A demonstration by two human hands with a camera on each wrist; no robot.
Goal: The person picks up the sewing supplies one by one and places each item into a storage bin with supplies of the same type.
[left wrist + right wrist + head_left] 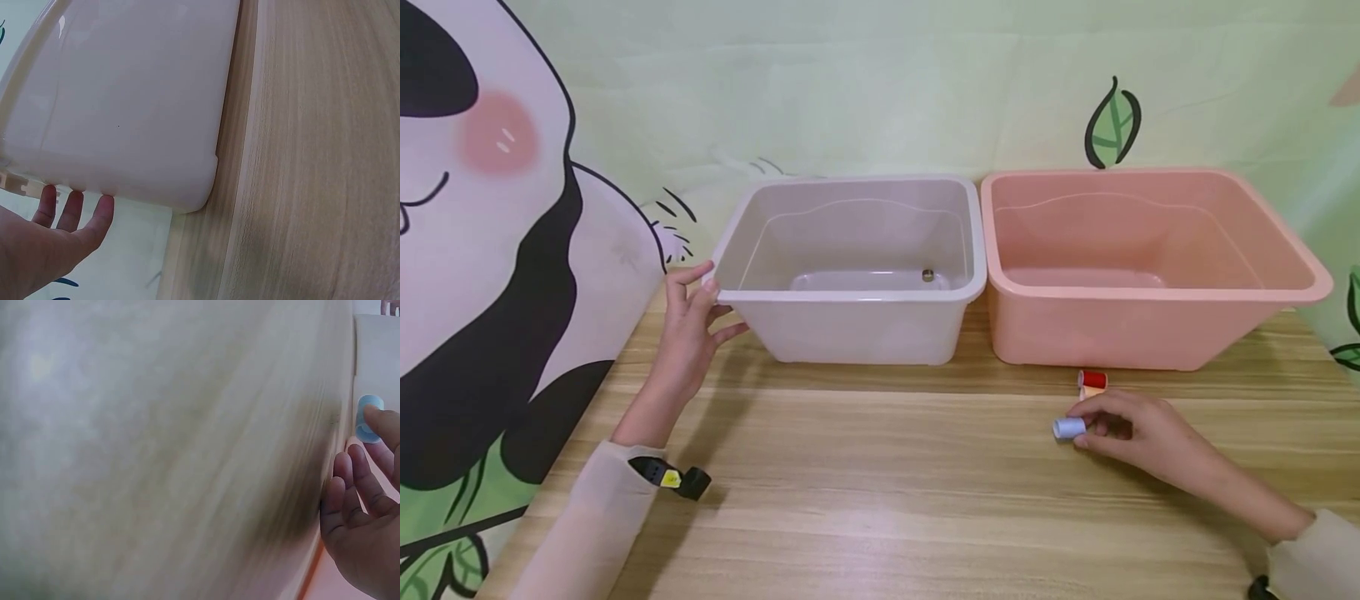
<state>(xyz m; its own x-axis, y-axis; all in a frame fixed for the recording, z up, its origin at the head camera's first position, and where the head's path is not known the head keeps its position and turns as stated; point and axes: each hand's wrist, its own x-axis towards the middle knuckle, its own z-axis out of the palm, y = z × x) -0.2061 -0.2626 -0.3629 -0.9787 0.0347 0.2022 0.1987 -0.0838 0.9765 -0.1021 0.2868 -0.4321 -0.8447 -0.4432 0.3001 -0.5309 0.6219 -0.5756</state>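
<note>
My right hand [1138, 433] pinches a light blue thread spool [1068, 428] between thumb and fingers, low over the table in front of the pink tub. In the right wrist view the thumb lies across the blue spool [370, 419] while the other fingers are loosely bent. Just beyond this hand are a red thread spool [1093, 380] and a pale orange spool [1090, 392], partly covered by the fingers. At the left, my left hand [688, 325] grips the near left rim corner of the whitish tub [857, 329]. Its other fingers [94, 225] spread below the rim.
The pink tub [1097, 329] stands to the right of the whitish one, their rims side by side. A small brass-coloured piece [928, 275] lies inside the whitish tub. Both stand at the back of the wooden table [865, 467], before a printed panda backdrop [850, 92].
</note>
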